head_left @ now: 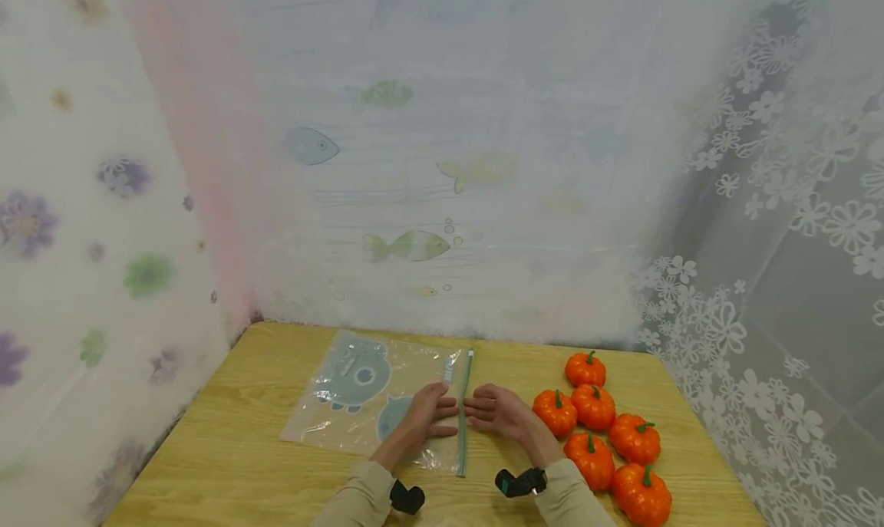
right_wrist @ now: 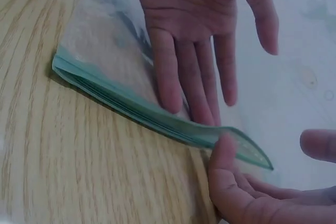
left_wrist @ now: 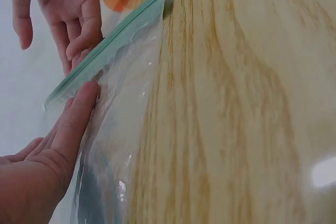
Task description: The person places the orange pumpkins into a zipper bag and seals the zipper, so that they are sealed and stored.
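A clear zip bag point(head_left: 428, 358) with blue cartoon prints lies flat on the wooden table, its green zip strip point(head_left: 466, 427) facing right. My left hand point(head_left: 424, 416) rests on the bag beside the strip, fingers straight and pointing to it. From the other side my right hand point(head_left: 507, 413) reaches in, its fingers loosely bent and the fingertips right at the strip. In the right wrist view the green bag mouth point(right_wrist: 136, 111) stands slightly parted, with one right fingertip point(right_wrist: 226, 148) against its edge. Neither thumb pinches the plastic.
Several orange toy pumpkins point(head_left: 594, 406) with green stems stand in a cluster on the table's right side, close to my right forearm. Behind the table point(head_left: 235, 412) hangs a pale curtain point(head_left: 525, 281) with fish prints; flowered sheets point(head_left: 90, 297) flank both sides.
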`<action>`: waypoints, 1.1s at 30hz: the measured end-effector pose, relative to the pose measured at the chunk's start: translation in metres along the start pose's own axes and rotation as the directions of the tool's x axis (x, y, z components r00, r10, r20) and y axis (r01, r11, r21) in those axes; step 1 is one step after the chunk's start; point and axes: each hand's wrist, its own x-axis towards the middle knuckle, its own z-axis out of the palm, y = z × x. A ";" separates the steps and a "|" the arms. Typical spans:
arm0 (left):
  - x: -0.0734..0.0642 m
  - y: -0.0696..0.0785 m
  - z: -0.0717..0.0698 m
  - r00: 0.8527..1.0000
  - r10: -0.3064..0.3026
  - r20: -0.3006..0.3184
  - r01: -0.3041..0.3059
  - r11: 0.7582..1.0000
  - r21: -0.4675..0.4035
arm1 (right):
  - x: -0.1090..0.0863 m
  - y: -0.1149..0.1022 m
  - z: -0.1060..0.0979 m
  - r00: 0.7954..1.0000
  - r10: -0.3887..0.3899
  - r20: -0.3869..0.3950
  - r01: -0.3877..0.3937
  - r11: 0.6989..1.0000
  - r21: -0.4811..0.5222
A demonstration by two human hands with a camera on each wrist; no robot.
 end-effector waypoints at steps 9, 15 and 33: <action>-0.006 -0.002 -0.004 1.000 0.021 0.010 -0.021 0.999 0.038 | -0.003 0.002 0.000 0.993 0.003 0.115 0.013 0.990 -0.142; -0.007 -0.006 -0.006 0.998 0.044 0.036 -0.045 0.999 0.029 | -0.003 0.005 0.004 0.981 -0.029 0.190 0.063 0.983 -0.172; -0.004 -0.016 -0.005 0.973 0.233 -0.003 -0.226 0.949 0.218 | -0.008 0.019 0.014 0.968 -0.179 0.174 0.218 0.945 -0.244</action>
